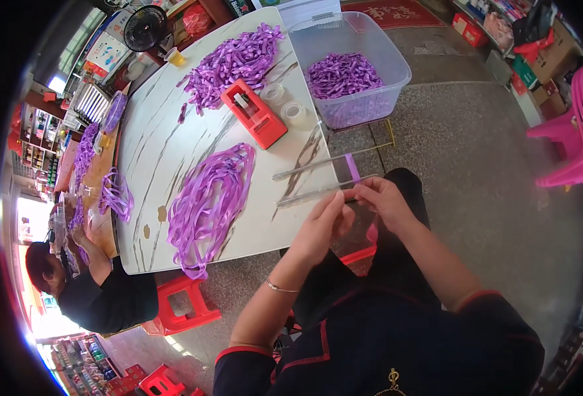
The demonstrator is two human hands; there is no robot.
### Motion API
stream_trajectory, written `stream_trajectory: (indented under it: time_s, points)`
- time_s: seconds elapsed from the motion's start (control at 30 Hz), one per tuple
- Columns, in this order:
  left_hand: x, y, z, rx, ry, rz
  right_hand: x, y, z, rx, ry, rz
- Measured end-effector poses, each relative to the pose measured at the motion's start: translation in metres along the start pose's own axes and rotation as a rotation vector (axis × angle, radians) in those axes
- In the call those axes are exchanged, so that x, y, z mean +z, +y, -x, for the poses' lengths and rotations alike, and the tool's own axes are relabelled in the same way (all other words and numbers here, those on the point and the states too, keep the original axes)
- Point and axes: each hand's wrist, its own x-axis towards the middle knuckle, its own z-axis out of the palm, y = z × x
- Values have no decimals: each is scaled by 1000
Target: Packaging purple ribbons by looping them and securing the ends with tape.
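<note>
A short purple ribbon (352, 167) spans two thin parallel metal rods (308, 165) that jut over the table's right edge. Just below the ribbon, my left hand (327, 223) is closed, thumb and fingers pinched together. My right hand (385, 200) pinches close beside it, against the nearer rod, so the fingertips of both hands nearly meet. What lies between the fingers is too small to make out. Left of the rods, a bundle of long purple ribbons (213, 198) lies on the white marbled table (149, 152). A red tape dispenser (254, 113) stands beyond it.
A heap of purple ribbon pieces (238, 63) covers the table's far end, near small clear cups (293, 112). Beyond the right edge stands a clear plastic bin (354, 105) of purple pieces. A co-worker (100, 290) sits at left; pink chairs (575, 135) stand far right.
</note>
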Motion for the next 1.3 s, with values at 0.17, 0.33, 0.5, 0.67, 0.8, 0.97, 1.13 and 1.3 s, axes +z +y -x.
stream_trajectory:
  time_s: [0.17,0.33,0.5,0.67,0.8,0.97,1.13,1.3]
  points:
    - [19,-12,-4,-105,98,487,1,-3,2,5,1,22]
    - [12,-13,-16,-214,-76,838,0,-6,2,2,-12,8]
    - [4,-16,-20,-131,-250,938,-6,-22,4,48,-106,108]
    - [-1,-17,-17,-123,-294,954,-13,-94,0,16,-306,441]
    - [-6,-20,-14,-130,-341,997,57,-137,-45,-363,-245,660]
    - [-8,-26,-17,-99,-410,988,116,-136,-134,-505,-270,758]
    - [-12,-31,-17,-67,-442,948,146,-134,-161,-166,-389,847]
    - [-11,-30,-19,-74,-447,954,154,-139,-160,-87,-376,563]
